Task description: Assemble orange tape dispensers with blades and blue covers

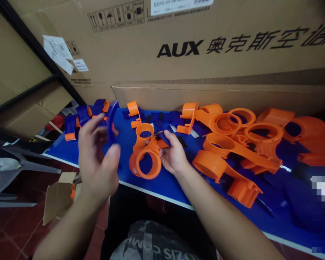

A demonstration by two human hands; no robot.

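Observation:
My left hand [99,159] is raised at the left, somewhat blurred, its fingers and thumb curled around a thin, curved blue strip [112,121]. In my right hand [174,153] is the end of an orange plastic tape dispenser [154,153], where a dark blue piece shows under the thumb. The dispenser's round hub faces me, low over the blue table. Behind it is another orange ring [144,130]; whether it belongs to the same part I cannot tell. My right fingers are partly hidden behind the piece.
Several orange dispenser frames [224,124] are heaped on the blue table [176,193] at the right. Dispensers with blue bands [83,115] stand at the far left. Flat dark blue pieces [173,117] lie at the back, before a large cardboard box [141,57]. An open carton [55,198] is on the floor.

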